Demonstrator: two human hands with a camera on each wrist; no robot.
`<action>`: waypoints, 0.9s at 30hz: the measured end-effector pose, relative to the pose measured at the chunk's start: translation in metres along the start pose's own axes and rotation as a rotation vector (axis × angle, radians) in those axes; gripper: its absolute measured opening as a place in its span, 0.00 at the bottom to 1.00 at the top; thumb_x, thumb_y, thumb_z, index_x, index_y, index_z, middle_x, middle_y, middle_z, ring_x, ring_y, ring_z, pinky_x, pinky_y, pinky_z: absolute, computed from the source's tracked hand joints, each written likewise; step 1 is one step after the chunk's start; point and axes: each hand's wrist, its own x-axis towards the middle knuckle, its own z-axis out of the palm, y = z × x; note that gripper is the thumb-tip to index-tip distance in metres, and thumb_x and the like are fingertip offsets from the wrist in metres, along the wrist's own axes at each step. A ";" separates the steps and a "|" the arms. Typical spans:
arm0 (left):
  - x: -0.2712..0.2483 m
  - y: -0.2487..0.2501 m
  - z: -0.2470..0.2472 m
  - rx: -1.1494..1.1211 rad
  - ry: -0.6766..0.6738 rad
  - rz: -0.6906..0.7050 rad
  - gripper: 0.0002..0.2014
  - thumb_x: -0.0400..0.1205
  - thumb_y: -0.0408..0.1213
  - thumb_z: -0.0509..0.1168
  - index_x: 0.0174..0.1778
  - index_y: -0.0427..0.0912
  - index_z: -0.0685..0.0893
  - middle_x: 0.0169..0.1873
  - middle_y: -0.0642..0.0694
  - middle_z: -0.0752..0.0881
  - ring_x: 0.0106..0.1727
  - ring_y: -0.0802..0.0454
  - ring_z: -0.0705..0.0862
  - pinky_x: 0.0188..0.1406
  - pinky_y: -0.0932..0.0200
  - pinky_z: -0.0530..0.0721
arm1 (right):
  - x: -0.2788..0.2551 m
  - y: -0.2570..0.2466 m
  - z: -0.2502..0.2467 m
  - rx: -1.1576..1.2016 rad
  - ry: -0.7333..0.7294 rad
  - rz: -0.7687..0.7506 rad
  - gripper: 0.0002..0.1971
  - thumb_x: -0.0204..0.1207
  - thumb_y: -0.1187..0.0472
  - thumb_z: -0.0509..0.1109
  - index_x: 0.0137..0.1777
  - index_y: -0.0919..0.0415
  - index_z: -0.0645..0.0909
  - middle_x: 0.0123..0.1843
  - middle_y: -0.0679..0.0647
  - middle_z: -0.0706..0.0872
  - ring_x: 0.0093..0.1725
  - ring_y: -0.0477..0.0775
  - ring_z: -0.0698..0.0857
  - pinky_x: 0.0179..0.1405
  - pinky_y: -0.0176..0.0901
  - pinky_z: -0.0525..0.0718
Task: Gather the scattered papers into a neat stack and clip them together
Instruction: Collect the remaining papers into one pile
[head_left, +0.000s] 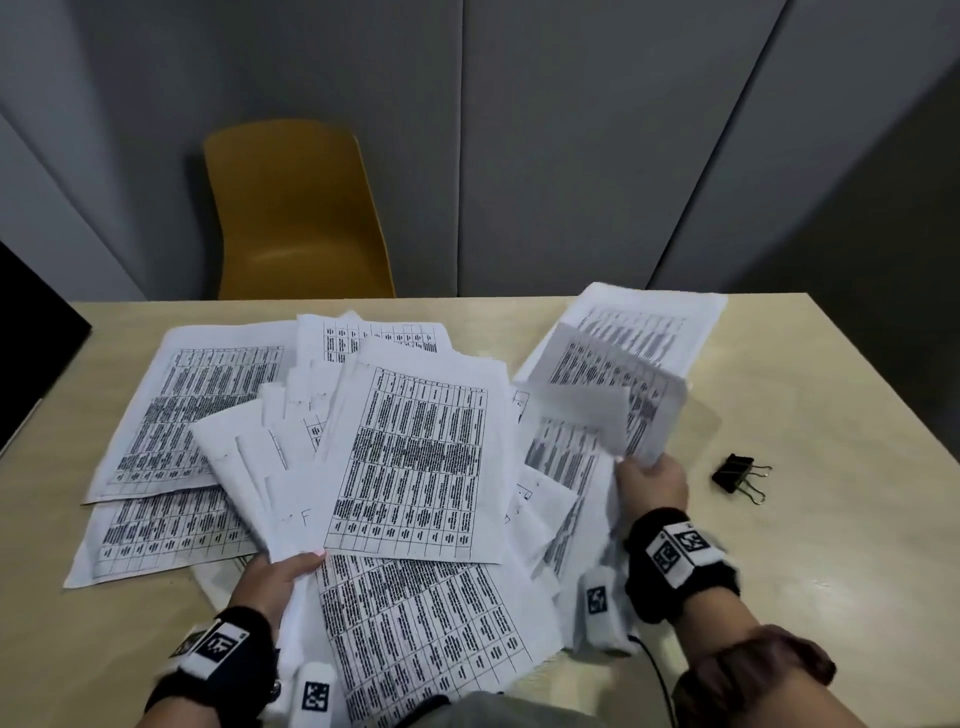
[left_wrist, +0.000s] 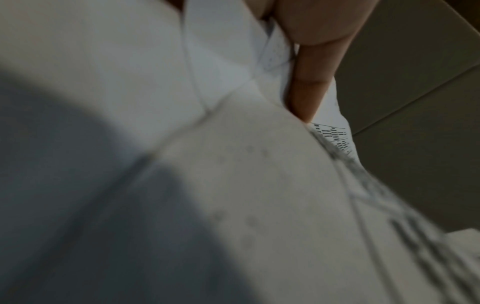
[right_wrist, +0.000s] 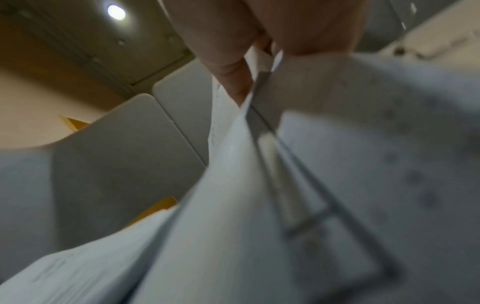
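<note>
Papers (head_left: 415, 457): printed table sheets, fanned loose across middle of tabletop (head_left: 831, 597), long axes at mixed angles. Left hand (head_left: 278, 577): grip pinching near edge of fanned bunch, bunch spreading away from body. Right hand (head_left: 652, 486): grip pinching lower corner of few lifted sheets (head_left: 613, 395), blurred, to right of bunch. Binder clip (head_left: 737, 475): black, on bare tabletop just right of right hand, nearer that hand, untouched. Judgement: gathering unfinished; lifted sheets need to go leftward onto bunch.

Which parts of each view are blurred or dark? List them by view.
Head view: the sheets lifted by the right hand are motion-smeared; the binder clip is sharp. Left wrist view: near paper is out of focus, with a dark shadow at lower left. Right wrist view: paper blurred, ceiling light glaring.
</note>
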 end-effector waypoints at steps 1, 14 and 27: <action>0.001 -0.001 0.001 0.021 -0.003 0.015 0.16 0.73 0.22 0.68 0.57 0.28 0.81 0.54 0.33 0.85 0.52 0.40 0.81 0.64 0.50 0.73 | 0.002 -0.009 -0.011 0.011 0.041 -0.041 0.10 0.73 0.64 0.69 0.50 0.69 0.84 0.43 0.66 0.86 0.46 0.63 0.86 0.46 0.46 0.80; 0.001 0.004 0.004 0.082 -0.015 0.053 0.17 0.74 0.18 0.66 0.59 0.22 0.78 0.59 0.27 0.82 0.52 0.43 0.78 0.58 0.55 0.70 | -0.014 -0.093 -0.072 0.183 0.300 -0.393 0.07 0.73 0.65 0.70 0.41 0.70 0.84 0.35 0.58 0.81 0.38 0.49 0.79 0.27 0.32 0.67; 0.015 -0.006 -0.001 0.121 0.032 0.039 0.23 0.72 0.28 0.72 0.62 0.28 0.77 0.59 0.32 0.84 0.59 0.34 0.81 0.66 0.43 0.74 | -0.041 -0.133 -0.089 0.445 0.317 -0.672 0.12 0.67 0.56 0.69 0.39 0.66 0.86 0.24 0.31 0.81 0.32 0.32 0.79 0.35 0.38 0.79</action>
